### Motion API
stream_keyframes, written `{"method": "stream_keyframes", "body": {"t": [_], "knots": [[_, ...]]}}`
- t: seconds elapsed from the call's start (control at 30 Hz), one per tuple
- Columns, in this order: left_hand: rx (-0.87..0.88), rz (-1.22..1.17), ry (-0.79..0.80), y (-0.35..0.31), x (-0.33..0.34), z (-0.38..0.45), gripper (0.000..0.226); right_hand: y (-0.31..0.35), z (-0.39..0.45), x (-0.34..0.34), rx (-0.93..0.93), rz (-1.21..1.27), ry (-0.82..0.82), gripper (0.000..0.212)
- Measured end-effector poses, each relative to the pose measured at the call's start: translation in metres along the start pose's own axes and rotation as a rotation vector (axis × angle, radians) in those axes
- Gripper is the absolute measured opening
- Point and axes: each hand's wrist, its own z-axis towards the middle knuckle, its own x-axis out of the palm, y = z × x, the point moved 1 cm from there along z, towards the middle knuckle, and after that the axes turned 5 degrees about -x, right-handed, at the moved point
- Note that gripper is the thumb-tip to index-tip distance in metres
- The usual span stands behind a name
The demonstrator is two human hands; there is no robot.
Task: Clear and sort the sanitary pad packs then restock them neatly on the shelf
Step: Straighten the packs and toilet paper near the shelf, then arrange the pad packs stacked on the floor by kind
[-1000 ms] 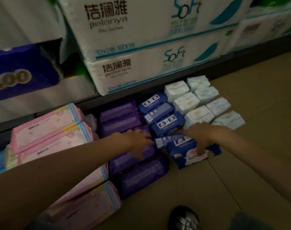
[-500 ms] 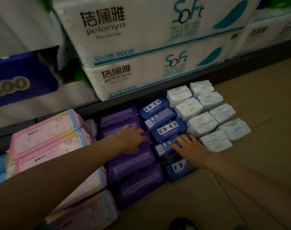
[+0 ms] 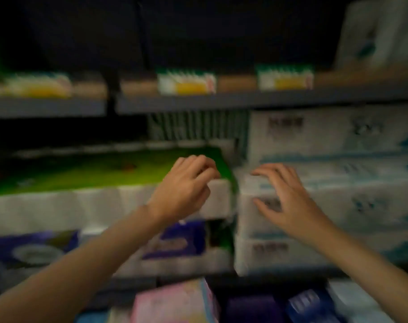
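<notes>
White tissue cases (image 3: 338,206) are filling the lower shelving, while the upper shelf (image 3: 221,102) is sitting dark and apparently bare. Sorted pad packs (image 3: 175,301) are lying along the bottom edge, awaiting restocking, I judge. Left hand (image 3: 184,190) and right hand (image 3: 284,201) are hovering loose-fingered, gripping nothing.

The grey shelf board (image 3: 221,102) carries blurred price labels (image 3: 186,83) along its front edge. Below it, white tissue bales (image 3: 338,173) are stacked; left of these lies a green-topped bale (image 3: 93,169), with a purple-printed bale (image 3: 175,241) beneath it.
</notes>
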Motion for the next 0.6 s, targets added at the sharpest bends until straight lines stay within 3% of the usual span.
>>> {"method": "stream_keyframes", "body": {"t": [0.17,0.3,0.6], "knots": [[-0.107,0.185,-0.297,0.087,-0.13,-0.002,0.021,0.085,0.13,-0.011,-0.263,0.066,-0.278,0.033],[-0.31,0.326,-0.41,0.166,-0.205,-0.033,0.022,0.143,0.202,0.015,-0.379,0.075,-0.238,0.034],[-0.639,0.528,-0.478,0.318,-0.343,-0.085,0.032,0.273,0.354,0.068,-0.524,0.025,-0.156,0.038]]}}
